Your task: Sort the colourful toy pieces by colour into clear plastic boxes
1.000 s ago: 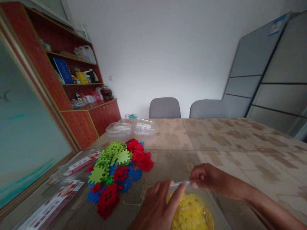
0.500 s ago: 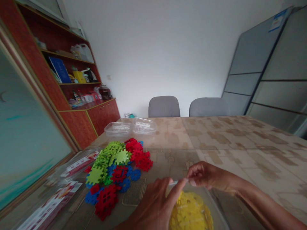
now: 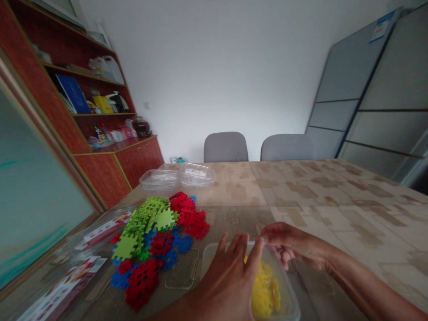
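Observation:
A clear plastic container [image 3: 291, 298] stands in front of me with yellow plastic pieces [image 3: 267, 290] inside. Across its top lies my left hand [image 3: 230, 276], the fingers stretched out toward the far rim and a little apart. My right hand [image 3: 287, 243] pinches the container's far right corner, close to the tip of my left index finger. Whether a lid covers the whole top is hard to make out. Left of the container, a pile holds green pieces [image 3: 147, 220], red pieces [image 3: 190, 218] and blue gear-like pieces [image 3: 185, 244].
Two clear plastic tubs [image 3: 159, 179] stand at the table's far left. Plastic bags with printed card labels [image 3: 68, 287] lie along the left edge. Grey chairs [image 3: 226, 147] face me across the patterned table [image 3: 301, 191], and a wooden cabinet [image 3: 140, 156] stands at the left.
My left hand has flattened and moved over the container's top. The container's far rim now shows beyond my fingers. My right hand stays at the corner. The view has shifted slightly right.

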Available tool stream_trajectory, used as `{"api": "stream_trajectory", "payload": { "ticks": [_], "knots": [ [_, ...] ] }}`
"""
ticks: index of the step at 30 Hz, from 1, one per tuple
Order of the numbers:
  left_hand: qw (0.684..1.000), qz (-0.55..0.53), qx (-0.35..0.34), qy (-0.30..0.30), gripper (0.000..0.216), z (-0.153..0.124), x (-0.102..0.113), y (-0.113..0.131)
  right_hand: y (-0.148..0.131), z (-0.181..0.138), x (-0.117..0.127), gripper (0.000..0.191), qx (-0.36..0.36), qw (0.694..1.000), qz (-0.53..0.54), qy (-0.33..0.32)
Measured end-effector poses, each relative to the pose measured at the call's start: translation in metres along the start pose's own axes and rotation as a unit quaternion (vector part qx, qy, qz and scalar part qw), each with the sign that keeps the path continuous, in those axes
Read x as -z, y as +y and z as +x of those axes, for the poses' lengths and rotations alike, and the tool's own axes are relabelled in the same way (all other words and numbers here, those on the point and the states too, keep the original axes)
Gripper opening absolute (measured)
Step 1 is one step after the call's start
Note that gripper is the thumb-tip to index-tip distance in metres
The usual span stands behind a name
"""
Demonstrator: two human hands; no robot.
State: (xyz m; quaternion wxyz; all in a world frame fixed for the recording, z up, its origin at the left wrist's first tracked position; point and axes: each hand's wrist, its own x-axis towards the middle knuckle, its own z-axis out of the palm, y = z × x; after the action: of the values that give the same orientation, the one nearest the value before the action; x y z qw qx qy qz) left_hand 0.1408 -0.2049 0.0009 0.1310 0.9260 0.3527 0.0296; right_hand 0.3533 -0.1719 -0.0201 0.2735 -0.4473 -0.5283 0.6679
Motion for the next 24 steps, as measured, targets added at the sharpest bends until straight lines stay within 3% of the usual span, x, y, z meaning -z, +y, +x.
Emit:
{"api": "stream_trajectory", "payload": {
  "ticks": [5, 11, 14, 20, 24],
  "knots": [
    [1.0, -0.011, 0.01, 0.014, 0.114, -0.002, -0.004, 0.002, -0.008, -0.005, 0.004, 0.023, -0.014, 0.999, -0.048, -0.001],
    [0.999, -0.004, 0.039, -0.001, 0.129, -0.002, -0.001, 0.007, -0.009, 0.0, -0.002, 0.023, 0.03, 0.986, -0.159, 0.042],
    [0.999, -0.014, 0.039, -0.01, 0.125, -0.002, 0.003, 0.006, -0.008, 0.002, -0.002, 0.021, 0.049, 0.982, -0.176, 0.047],
    [0.998, -0.054, 0.018, 0.003, 0.096, -0.006, 0.0, -0.002, -0.015, -0.001, -0.003, 0.019, -0.023, 0.992, -0.112, 0.06],
    [0.998, -0.068, 0.016, 0.012, 0.087, -0.011, -0.001, -0.003, -0.02, -0.002, -0.007, 0.022, -0.013, 0.99, -0.099, 0.096]
  ]
}}
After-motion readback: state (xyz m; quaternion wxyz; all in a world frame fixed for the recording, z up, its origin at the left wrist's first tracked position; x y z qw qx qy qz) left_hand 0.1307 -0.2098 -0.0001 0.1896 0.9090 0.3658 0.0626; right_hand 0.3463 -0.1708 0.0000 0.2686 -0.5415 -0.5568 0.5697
